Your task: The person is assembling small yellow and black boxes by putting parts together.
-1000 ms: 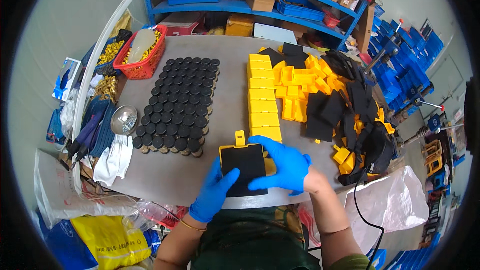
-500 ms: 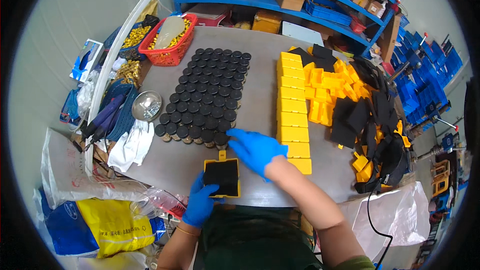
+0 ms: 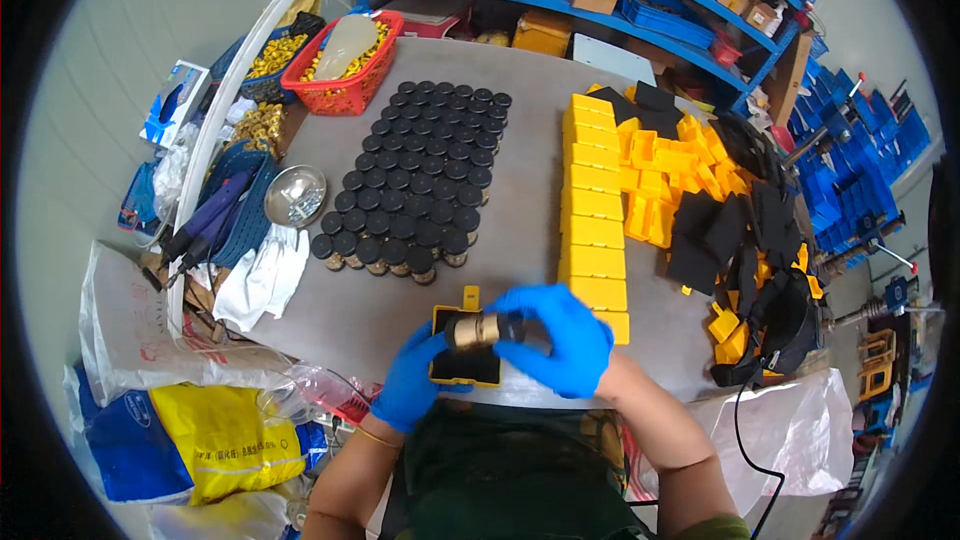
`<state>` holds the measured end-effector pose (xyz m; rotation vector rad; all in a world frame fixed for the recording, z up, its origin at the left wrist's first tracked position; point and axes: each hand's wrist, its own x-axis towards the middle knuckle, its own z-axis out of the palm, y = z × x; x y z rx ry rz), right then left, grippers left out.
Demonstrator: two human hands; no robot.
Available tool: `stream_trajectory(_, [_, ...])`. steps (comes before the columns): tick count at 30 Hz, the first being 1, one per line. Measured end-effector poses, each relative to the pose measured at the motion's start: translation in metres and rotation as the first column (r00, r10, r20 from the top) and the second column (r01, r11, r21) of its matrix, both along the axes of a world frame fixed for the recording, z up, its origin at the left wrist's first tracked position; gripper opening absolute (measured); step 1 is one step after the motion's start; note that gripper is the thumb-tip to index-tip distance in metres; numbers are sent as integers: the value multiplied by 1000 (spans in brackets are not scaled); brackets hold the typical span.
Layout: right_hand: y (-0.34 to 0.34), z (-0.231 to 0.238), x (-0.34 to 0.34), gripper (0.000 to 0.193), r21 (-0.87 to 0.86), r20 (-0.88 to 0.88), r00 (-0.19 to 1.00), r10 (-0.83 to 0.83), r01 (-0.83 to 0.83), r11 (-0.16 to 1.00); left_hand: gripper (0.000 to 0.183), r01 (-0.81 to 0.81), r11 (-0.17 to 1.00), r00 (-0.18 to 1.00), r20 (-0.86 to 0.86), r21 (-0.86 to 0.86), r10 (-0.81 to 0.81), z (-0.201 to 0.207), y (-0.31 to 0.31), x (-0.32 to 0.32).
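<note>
We're clasping a yellow box [image 3: 470, 382] in our left grip [image 3: 408, 380] and a brass-coloured cylinder [image 3: 474, 331] in our right grip [image 3: 568, 345].

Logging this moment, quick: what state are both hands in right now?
Left hand: closed on the yellow box.
Right hand: closed on a black-ended, brass-coloured piece, over the box.

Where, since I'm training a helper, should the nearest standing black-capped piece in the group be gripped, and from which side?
Probably by opposite sides of its round black cap, coming from above and the near side. The piece stands upright, cap uppermost; other capped pieces crowd its far side, while bare table lies on its near side.
</note>
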<state>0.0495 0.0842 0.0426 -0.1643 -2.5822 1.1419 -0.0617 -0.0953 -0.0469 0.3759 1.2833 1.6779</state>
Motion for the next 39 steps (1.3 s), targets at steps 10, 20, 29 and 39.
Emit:
stream_trajectory(10, [24, -19, 41, 68, -277, -23, 999, -34, 26, 961, 55, 11, 976, 922, 376, 219, -95, 41, 32, 19])
stream_trajectory(20, [30, -15, 40, 81, -520, 29, 974, 225, -177, 835, 49, 98, 993, 973, 205, 61, -109, 61, 33, 20])
stream_trajectory(29, [41, -1, 54, 61, 296, 94, 959, 267, -283, 912, 53, 514, 857, 845, -196, 42, -497, 58, 45, 5])
stream_trajectory(39, [62, 24, 34, 51, -97, 173, 854, 490, -481, 872, 62, 609, 791, 633, 566, 57, -528, 62, 55, -3])
